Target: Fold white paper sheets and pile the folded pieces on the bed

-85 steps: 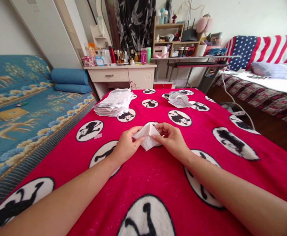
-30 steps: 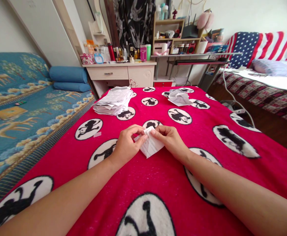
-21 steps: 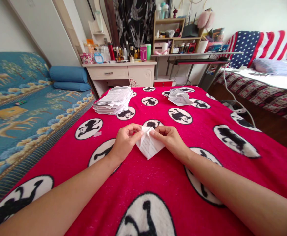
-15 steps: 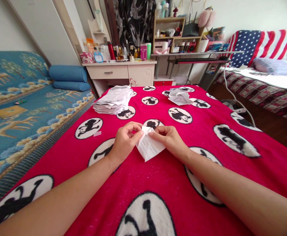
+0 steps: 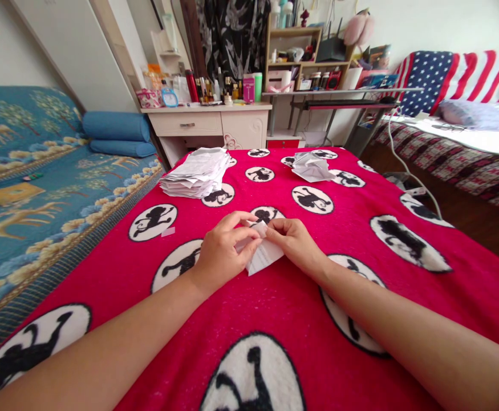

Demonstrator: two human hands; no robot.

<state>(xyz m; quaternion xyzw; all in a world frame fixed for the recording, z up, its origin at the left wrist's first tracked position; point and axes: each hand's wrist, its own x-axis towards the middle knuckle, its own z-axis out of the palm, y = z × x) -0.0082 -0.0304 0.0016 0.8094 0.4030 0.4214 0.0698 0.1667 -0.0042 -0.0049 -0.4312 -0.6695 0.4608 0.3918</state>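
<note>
A folded sheet of printed white paper (image 5: 263, 258) is held between my two hands, just above the red patterned blanket (image 5: 215, 348). My left hand (image 5: 227, 242) pinches its left edge with thumb and fingers, covering part of it. On the other side, my right hand (image 5: 292, 240) grips the upper right part of the paper between thumb and forefinger. The fingertips of both hands nearly meet at the paper's top corner. Exactly how the folds run under the fingers is hidden.
Beyond my left hand stands a thick stack of papers (image 5: 195, 173). Folded paper pieces (image 5: 312, 166) lie at the far right of the blanket. A small pale scrap (image 5: 168, 231) rests left of my hands. A blue sofa (image 5: 61, 188) runs along the left side.
My left hand has shifted right and now covers more of the paper, its thumb lower and closer to the right hand. The right hand has barely moved.
</note>
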